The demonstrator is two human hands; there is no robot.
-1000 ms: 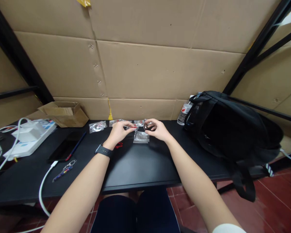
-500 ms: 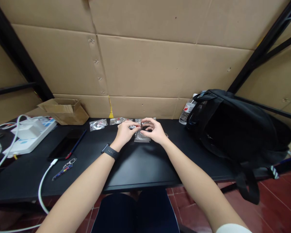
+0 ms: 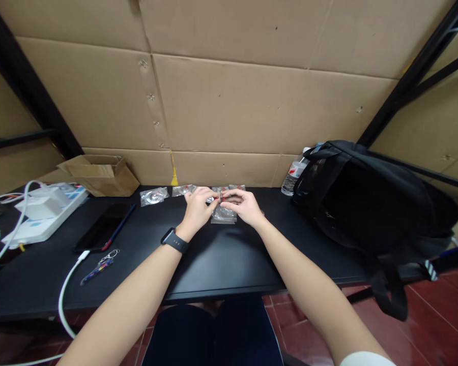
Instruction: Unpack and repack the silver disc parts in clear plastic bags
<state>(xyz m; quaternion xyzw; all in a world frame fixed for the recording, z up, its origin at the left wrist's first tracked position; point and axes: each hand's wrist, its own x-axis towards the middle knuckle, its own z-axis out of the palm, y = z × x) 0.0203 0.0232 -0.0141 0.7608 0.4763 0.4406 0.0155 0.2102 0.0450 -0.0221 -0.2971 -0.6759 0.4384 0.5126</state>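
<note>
Packets (image 3: 180, 190) behind hands (image 3: 199, 207); backpack (image 3: 377, 203) (rightward)

I wore a black watch (image 3: 178, 243) and navy bottoms (image 3: 185, 335). The packet (image 3: 224, 217) before me looked silvery, the desk (image 3: 229, 264) and backpack (image 3: 366, 203) black, the box (image 3: 116, 180) brown, the cable (image 3: 64, 300) white, the floor (image 3: 438, 310) red with pale lines.

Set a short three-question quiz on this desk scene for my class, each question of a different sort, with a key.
1. Multiple choice: which lies nearest the left hand and right hand? A) the phone B) a clear plastic packet C) the power strip
2. True or false: the watch is worn on the left arm.
3. Fill the gap: the bottle stands beside the black ____.

Key: 1 B; 2 true; 3 backpack.
</note>
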